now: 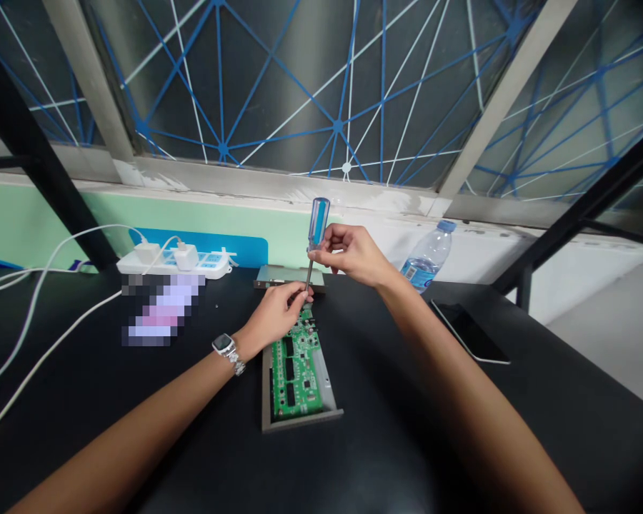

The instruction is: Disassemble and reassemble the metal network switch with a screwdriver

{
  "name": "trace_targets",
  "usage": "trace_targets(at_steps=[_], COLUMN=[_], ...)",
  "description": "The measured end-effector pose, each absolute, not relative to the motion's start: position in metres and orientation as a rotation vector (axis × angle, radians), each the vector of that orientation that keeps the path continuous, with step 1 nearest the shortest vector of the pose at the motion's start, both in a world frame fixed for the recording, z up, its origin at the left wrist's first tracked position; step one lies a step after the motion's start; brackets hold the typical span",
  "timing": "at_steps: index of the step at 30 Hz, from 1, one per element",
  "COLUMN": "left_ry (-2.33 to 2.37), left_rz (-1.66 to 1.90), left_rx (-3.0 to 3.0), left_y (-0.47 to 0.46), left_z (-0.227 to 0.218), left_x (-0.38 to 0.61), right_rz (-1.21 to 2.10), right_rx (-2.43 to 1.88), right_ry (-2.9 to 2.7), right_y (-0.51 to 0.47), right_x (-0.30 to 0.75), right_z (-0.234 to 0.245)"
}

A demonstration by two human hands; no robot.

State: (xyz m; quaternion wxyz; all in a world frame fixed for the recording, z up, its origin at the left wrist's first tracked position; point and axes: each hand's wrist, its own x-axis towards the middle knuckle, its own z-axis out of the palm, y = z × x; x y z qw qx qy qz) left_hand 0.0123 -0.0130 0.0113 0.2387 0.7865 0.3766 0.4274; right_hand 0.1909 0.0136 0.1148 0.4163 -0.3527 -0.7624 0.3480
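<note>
On the black table [139,428], pretty much dead centre, sits a green circuit board [296,371] inside an open grey metal case [329,389]. The person's right hand [354,253] has its fingers pinched on a blue-handled screwdriver [317,227], held upright with the tip down at the board's far end. The left hand [276,310], with a wristwatch [226,346], rests at that same end, fingers closed around the shaft near the tip. A water bottle [429,255] and a phone [469,330] lie off to the right, and a power strip [174,260] to the left.

Both arms reach forward, right hand [351,253] raised above left hand [276,310].
</note>
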Motion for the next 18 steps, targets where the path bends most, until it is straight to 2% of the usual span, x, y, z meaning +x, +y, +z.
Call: trace_targets(at_steps=[7, 18], left_ry=[1.094, 1.511], left_rz=[1.176, 1.152], left_rx=[2.198, 2.425], left_y=[-0.015, -0.059], left_z=[0.01, 0.035], left_x=[0.013, -0.016], right_rz=[0.913, 0.93], right_rx=[-0.909, -0.788], right_ry=[-1.943, -1.853], right_y=[0.011, 0.001], right_x=[0.187, 0.183], right_z=[0.115, 0.128])
